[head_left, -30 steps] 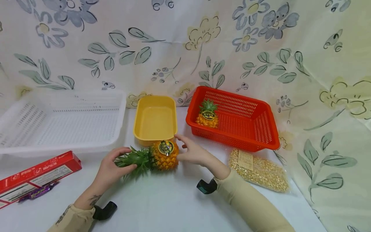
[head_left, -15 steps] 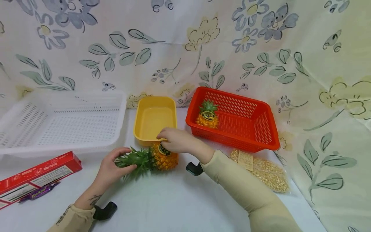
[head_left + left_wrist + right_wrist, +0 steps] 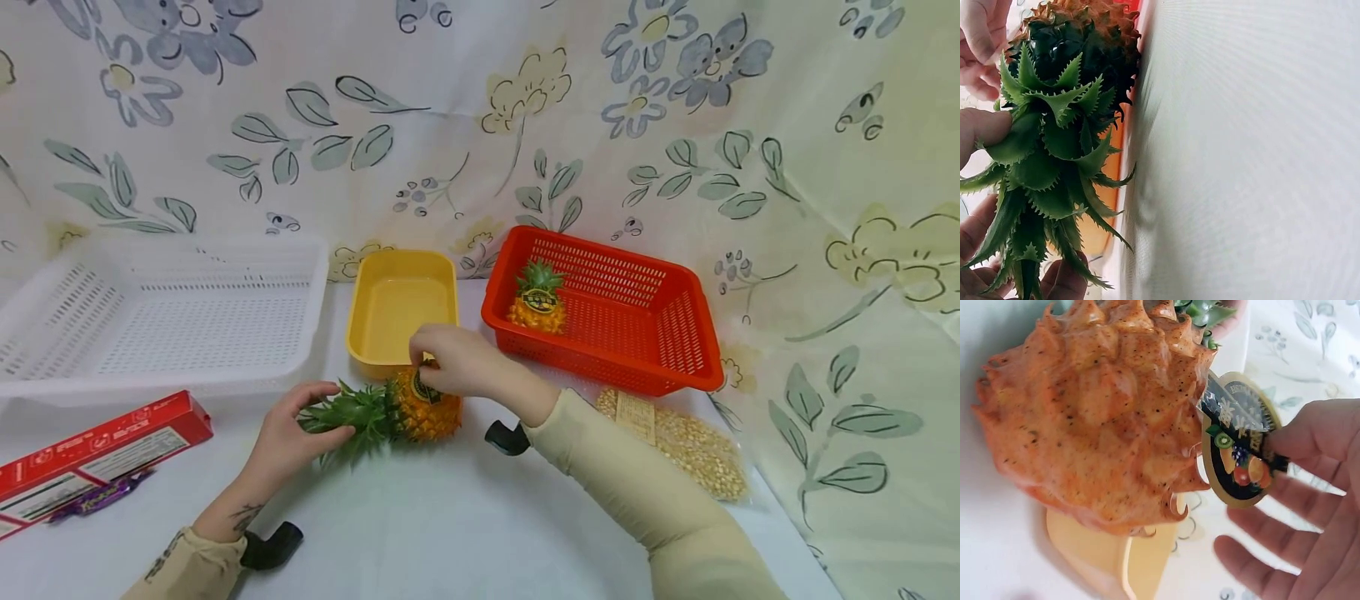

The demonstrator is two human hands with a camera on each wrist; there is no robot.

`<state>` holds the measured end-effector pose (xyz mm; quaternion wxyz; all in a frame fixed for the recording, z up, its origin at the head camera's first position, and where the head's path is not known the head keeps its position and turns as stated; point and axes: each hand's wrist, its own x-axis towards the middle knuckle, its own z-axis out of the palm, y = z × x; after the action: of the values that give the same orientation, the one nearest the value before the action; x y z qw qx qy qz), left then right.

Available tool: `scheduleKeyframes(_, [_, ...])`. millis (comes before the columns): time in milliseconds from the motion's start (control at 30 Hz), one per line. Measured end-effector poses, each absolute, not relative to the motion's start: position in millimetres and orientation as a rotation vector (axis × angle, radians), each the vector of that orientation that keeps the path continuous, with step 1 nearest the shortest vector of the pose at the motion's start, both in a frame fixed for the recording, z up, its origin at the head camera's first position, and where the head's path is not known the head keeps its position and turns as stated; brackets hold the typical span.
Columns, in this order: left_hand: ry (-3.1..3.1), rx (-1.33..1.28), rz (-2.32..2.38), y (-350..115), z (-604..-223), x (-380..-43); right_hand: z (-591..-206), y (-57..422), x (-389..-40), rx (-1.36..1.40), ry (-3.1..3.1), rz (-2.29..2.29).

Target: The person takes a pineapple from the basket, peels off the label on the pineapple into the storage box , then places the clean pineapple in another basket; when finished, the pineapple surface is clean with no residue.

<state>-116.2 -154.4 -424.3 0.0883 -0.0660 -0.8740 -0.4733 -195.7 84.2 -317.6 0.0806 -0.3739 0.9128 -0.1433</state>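
An orange pineapple point(image 3: 431, 418) with a green spiky crown point(image 3: 1050, 169) lies on its side on the white table. My left hand point(image 3: 288, 425) holds the crown, thumb and fingers on either side of its leaves. At the fruit's body, my right hand point(image 3: 465, 362) pinches an oval black-and-gold label point(image 3: 1238, 456) between thumb and fingers. One side of that label stands away from the skin, with clear film at its edge. The right hand partly covers the label in the head view.
Behind the pineapple stands a yellow tub point(image 3: 402, 308). A white basket point(image 3: 217, 325) is at left, a red basket point(image 3: 600, 354) with another pineapple point(image 3: 537, 310) at right. A red box point(image 3: 105, 454), a purple-wrapped bar point(image 3: 101, 498) and a bag of corn kernels point(image 3: 690, 450) lie around.
My right hand has moved left from beside the pineapple onto its label and now pinches it. The left hand has stayed at the crown.
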Motion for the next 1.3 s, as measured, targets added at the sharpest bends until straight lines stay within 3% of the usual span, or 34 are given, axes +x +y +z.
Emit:
scheduleKeyframes(767, [-2.593, -0.237, -1.370, -155.1, -427.3, -115.0, -337.7, 138.9, -161.7, -1.803, 2.872, -0.821])
scheduleKeyframes(1033, [-2.596, -0.220, -1.379, -155.0, -425.3, -113.7, -297.3, 128.0, -191.5, -1.874, 2.992, -0.861])
scheduleKeyframes(1300, [-2.593, -0.211, -1.389, -153.6, -424.5, -113.3, -286.5, 106.9, -235.4, -1.798, 3.101, -0.385])
